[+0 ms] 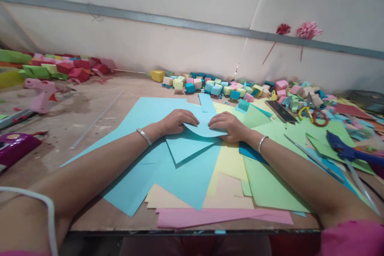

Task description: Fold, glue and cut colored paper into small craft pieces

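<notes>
A light blue sheet of paper [202,127] is held between my two hands near the middle of the table, its front edge curving. My left hand [179,121] grips its left side, fingertips on top. On the opposite side, my right hand [230,126] closes round the sheet with its fingers over the top and the thumb hidden. Directly under it lies a light blue paper piece [184,150] with a corner pointing towards me. Larger light blue sheets [144,180] spread out beneath, and a narrow blue strip [206,103] lies just beyond my hands.
Yellow paper [229,160], green paper [273,176] and pink paper [210,218] lie around. Scissors [313,116], a phone [280,111] and a blue-handled tool [348,150] are rightward. A pink glue gun [40,95] stands left. Several small paper boxes [216,88] line the wall.
</notes>
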`<state>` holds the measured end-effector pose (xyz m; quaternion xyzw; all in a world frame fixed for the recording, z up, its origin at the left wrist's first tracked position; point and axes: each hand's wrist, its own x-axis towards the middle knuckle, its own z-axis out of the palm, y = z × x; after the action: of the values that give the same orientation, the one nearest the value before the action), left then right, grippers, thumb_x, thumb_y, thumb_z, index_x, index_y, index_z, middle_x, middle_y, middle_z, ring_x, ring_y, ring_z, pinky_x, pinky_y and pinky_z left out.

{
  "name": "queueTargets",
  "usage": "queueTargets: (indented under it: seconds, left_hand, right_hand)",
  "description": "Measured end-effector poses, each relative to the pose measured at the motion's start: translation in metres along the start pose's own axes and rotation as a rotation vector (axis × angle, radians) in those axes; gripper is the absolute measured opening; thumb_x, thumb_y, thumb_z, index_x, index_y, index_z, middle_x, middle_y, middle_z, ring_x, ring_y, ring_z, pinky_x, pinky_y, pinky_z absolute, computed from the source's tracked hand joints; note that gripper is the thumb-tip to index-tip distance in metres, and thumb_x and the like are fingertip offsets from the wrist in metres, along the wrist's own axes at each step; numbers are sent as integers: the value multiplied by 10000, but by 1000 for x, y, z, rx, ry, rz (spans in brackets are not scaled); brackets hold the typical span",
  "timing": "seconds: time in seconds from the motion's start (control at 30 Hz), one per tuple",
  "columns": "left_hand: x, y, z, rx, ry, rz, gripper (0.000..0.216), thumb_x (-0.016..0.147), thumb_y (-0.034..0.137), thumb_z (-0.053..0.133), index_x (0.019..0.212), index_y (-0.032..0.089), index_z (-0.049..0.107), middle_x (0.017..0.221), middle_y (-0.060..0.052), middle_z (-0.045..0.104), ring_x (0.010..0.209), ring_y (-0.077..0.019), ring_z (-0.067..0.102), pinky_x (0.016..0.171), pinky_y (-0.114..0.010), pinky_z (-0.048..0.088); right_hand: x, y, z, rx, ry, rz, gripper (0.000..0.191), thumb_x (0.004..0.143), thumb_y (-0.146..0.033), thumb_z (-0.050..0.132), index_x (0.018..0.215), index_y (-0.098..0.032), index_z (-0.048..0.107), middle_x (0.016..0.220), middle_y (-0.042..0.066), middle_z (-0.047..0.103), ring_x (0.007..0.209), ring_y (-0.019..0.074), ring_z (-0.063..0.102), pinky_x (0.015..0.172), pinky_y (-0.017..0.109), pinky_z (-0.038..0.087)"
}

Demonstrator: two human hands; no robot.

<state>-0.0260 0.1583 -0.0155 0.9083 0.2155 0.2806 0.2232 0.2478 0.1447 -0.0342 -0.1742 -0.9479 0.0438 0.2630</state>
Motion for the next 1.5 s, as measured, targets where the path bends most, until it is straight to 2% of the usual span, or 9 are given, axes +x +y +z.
queueTargets:
  seconds: [0.17,0.3,0.57,0.73,0.87,1.03,1.3,1.43,1.5]
  left_hand:
    - [3,0,0,24,363,-257,216,752,246,563,864,222,746,954,-69,751,911,-230,679,848,-350,522]
    - [4,-1,-7,-3,575,-527,409,898,470,445,797,166,699,699,-75,702,539,-165,592,562,-298,478]
    - [13,6,-13,-282,353,-859,739,733,839,423,531,151,599,490,-128,630,330,-141,476,325,-248,274]
    - [17,18,-15,-810,-76,-1147,821,747,848,350,665,99,675,612,-204,686,451,-210,605,346,-260,408]
    - [16,25,-5,-1261,35,-1010,493,836,488,557,1079,67,636,1011,-196,729,930,-308,710,783,-376,585]
    - [7,15,6,-1202,200,-889,426,684,62,635,1110,79,640,804,-97,755,682,-238,715,695,-342,586]
    - [3,18,14,-1136,286,-696,435,631,107,754,1062,120,692,952,-99,760,800,-246,717,801,-383,580]
    - [7,20,20,-1129,282,-649,424,645,191,787,1058,146,706,1071,-102,738,896,-248,702,856,-391,567]
    - [10,18,19,-1126,294,-643,384,705,325,766,1038,141,716,1041,-113,742,896,-251,699,822,-373,572]
  right_hand:
    - [1,-5,0,35,203,72,327,944,-405,455,976,-239,734,1022,91,740,992,217,664,903,392,499]
    - [-1,-12,-5,-151,405,208,443,937,-519,400,1093,-266,729,1140,62,717,1115,252,601,1017,436,427]
    - [7,-12,-6,-254,713,338,307,953,-375,483,1075,-247,734,1100,64,731,996,239,643,945,422,472]
    - [10,-7,-6,-304,845,313,278,953,-372,508,1024,-236,740,978,56,752,949,223,651,908,398,486]
    - [8,-13,-4,-253,626,117,333,955,-440,485,1068,-247,731,1038,58,743,1034,234,633,955,408,448]
    - [9,-12,2,9,455,59,254,928,-424,558,1005,-260,735,860,37,754,965,211,656,904,384,471]
    - [9,3,9,336,587,465,293,767,-517,710,747,-226,724,1325,85,552,1230,258,508,1028,416,406]
    - [8,0,8,395,591,617,359,750,-485,705,577,-191,593,887,53,642,832,185,583,735,317,467]
    - [9,-1,8,372,607,661,425,744,-459,705,507,-198,468,619,-10,504,637,138,472,607,288,395]
